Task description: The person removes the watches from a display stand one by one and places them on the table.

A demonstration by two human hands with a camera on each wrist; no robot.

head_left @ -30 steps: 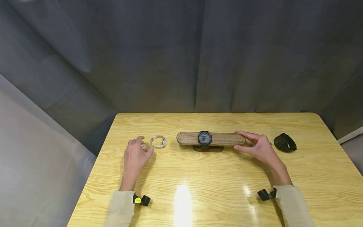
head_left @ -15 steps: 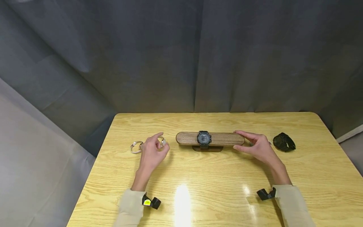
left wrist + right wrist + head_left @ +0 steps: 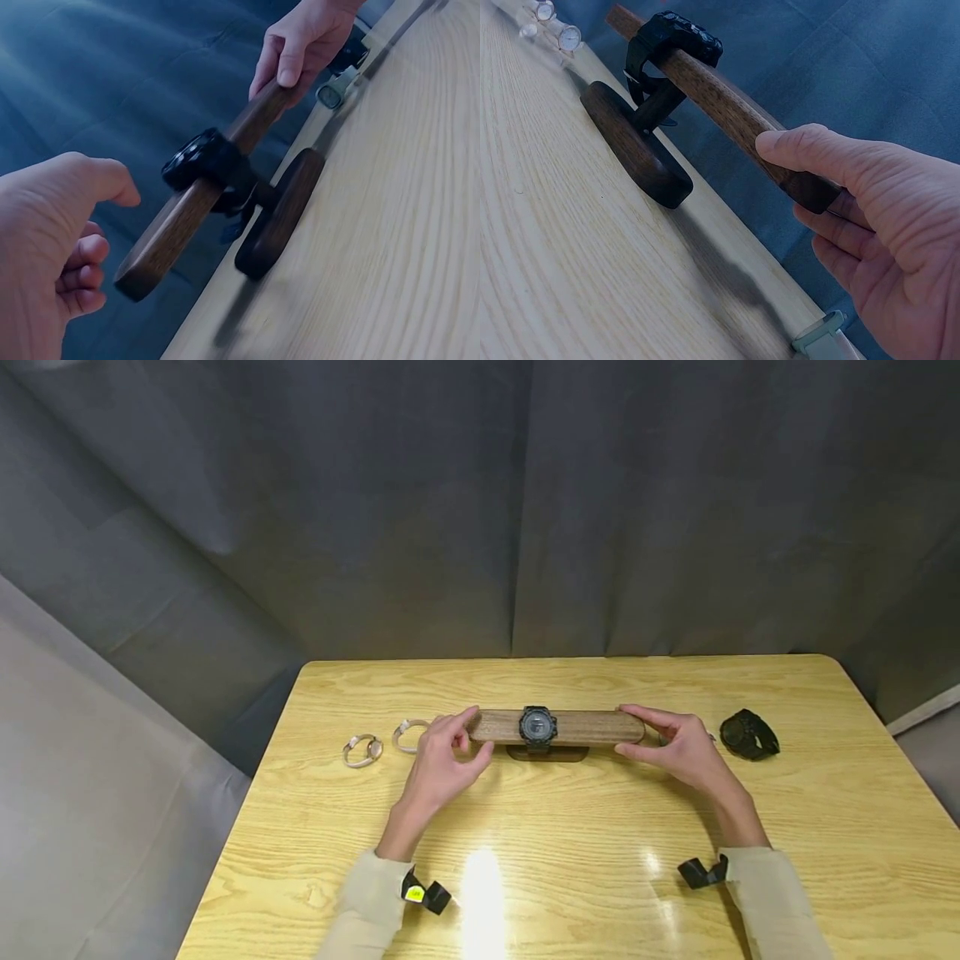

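Observation:
A dark wooden watch stand (image 3: 592, 727) with a long bar on a short post and oval base stands mid-table. Around the middle of its bar is strapped a black digital watch (image 3: 537, 724). My right hand (image 3: 686, 752) grips the bar's right end, thumb in front and fingers behind, as the right wrist view (image 3: 892, 217) also shows. At the bar's left end is my left hand (image 3: 442, 764), thumb and index finger apart. In the left wrist view this hand (image 3: 52, 232) is clear of the wood, holding nothing.
Two light-banded watches, one (image 3: 362, 750) farther left and one (image 3: 408, 735) partly behind my left hand, lie on the wooden table (image 3: 570, 843). A black watch (image 3: 748, 735) lies at the right. A pale green watch (image 3: 821, 336) sits under my right hand. A dark curtain (image 3: 420, 527) hangs behind.
My left hand has let go of a light-banded watch, leaving it on the table, and moved right to the stand's left end. The right hand keeps its grip on the bar.

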